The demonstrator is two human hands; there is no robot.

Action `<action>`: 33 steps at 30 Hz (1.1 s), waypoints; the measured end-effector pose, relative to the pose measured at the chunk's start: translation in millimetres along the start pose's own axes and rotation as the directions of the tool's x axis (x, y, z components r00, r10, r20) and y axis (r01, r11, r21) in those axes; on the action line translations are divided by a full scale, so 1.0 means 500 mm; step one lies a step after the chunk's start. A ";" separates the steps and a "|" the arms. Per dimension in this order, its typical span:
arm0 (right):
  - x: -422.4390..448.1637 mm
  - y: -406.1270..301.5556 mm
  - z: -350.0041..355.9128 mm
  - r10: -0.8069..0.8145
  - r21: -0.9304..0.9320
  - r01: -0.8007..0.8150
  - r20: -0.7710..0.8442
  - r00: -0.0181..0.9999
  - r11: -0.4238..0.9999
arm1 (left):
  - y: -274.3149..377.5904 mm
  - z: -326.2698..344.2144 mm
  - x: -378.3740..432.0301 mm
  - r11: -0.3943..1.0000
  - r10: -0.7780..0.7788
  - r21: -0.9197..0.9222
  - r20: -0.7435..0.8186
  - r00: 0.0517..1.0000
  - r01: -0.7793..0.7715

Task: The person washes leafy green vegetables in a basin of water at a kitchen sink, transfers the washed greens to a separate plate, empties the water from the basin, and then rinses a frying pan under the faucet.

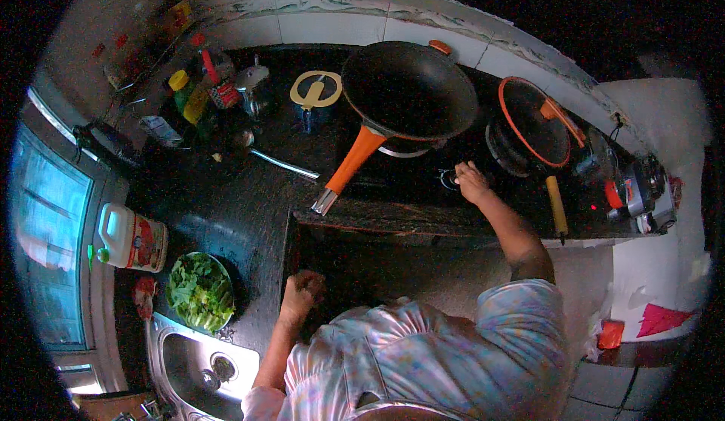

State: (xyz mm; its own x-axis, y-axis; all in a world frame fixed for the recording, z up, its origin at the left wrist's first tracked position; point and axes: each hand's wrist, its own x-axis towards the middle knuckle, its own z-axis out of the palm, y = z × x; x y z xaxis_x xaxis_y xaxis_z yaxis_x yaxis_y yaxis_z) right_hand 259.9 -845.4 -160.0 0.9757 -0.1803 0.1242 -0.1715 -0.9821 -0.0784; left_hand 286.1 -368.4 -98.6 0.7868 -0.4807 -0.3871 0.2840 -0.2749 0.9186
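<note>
My right hand (471, 182) reaches to the front of the dark cooktop, its fingers on a round stove knob (447, 180). Just behind it a large black wok (409, 89) sits over a burner, with its orange handle (355, 160) pointing towards me. The inside of the wok is dark, and I see no food in it. My left hand (303, 295) hangs by the counter's front edge with its fingers curled. Shadow hides whether those fingers hold anything. Left of that hand stands a bowl of green leafy vegetables (199, 291).
A lidded pan (529, 123) with a yellow handle (555, 203) stands right of the wok. A ladle (283, 163), a glass jug with a cream lid (316, 89) and several bottles (187, 95) are at left. Nearer are a white jug (139, 237) and a sink (187, 373).
</note>
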 end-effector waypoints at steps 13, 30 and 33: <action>0.022 -0.045 -0.044 0.227 -0.275 -0.133 0.347 0.910 0.952 | -0.015 0.004 -0.013 0.999 -0.002 -0.054 -0.058 0.998 -0.001; 0.020 0.002 -0.006 0.103 -0.286 -0.024 0.263 0.959 0.958 | -0.052 -0.003 -0.028 0.994 -0.067 -0.091 -0.047 0.997 0.062; 0.019 -0.009 -0.009 0.071 -0.285 -0.001 0.237 0.969 0.959 | -0.041 -0.006 -0.035 0.997 -0.057 -0.059 -0.032 0.998 0.055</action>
State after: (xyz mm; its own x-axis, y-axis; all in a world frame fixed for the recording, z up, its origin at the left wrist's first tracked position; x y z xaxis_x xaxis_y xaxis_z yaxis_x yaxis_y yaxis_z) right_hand 269.4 -843.0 -153.9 0.9654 -0.2318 -0.1192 -0.2043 -0.9569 0.2063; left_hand 268.4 -352.0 -110.4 0.7862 -0.4377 -0.4363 0.3588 -0.2516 0.8989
